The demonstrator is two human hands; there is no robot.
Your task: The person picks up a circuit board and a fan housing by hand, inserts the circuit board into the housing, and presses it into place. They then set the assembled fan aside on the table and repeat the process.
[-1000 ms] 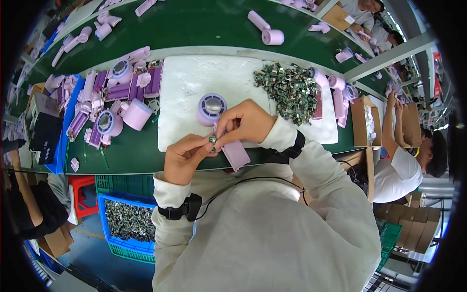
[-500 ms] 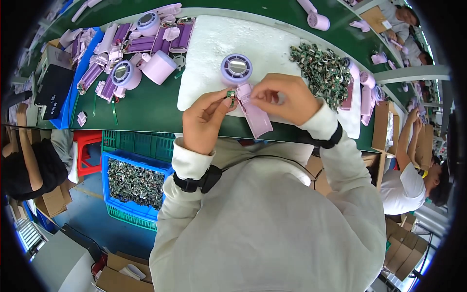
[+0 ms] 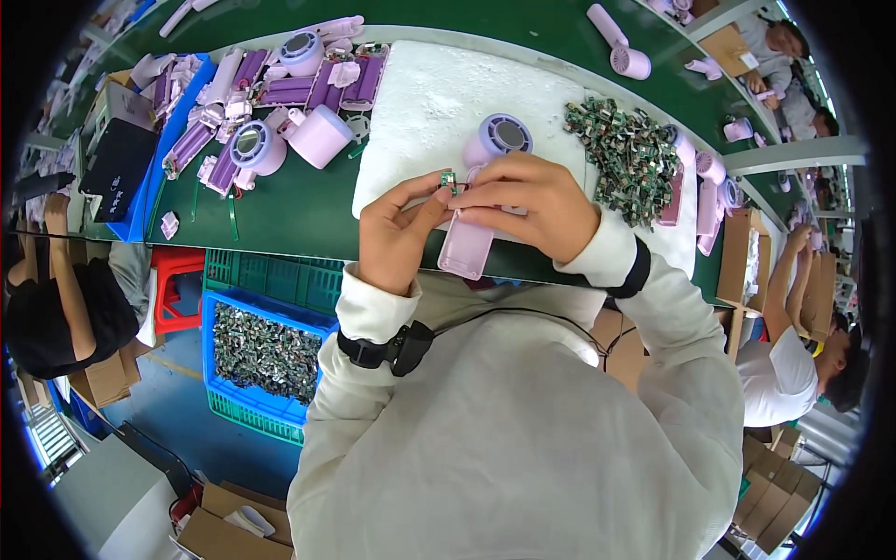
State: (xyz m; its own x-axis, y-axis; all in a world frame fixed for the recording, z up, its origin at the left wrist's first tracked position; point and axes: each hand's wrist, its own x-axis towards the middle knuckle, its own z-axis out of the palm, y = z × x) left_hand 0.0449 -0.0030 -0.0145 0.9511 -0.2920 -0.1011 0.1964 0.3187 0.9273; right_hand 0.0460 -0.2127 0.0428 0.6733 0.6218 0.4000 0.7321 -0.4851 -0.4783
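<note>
My left hand (image 3: 397, 238) pinches a small green circuit board (image 3: 448, 180) between thumb and fingertips. Beside it, my right hand (image 3: 537, 207) reaches across the neck of a pale purple handheld fan, its fingertips closed together close to the board. What those fingertips hold is hidden; a bit of thin wire shows by the board. The fan's round head (image 3: 505, 136) rests on a white foam sheet (image 3: 411, 103), beyond my right hand. Its open, hollow handle (image 3: 466, 250) points toward me over the table's front edge.
Right of the fan lies a heap of small circuit boards (image 3: 621, 159). More fan parts (image 3: 317, 136) and purple battery cells crowd the left, beside a blue bin (image 3: 140, 201). Below the table stands a blue crate (image 3: 207, 350) of boards. Co-workers sit on both sides.
The fan has turned: its head has shifted right and its handle end left. My right hand has come down and left, fingertips now beside the circuit board. My left hand keeps its pinch.
</note>
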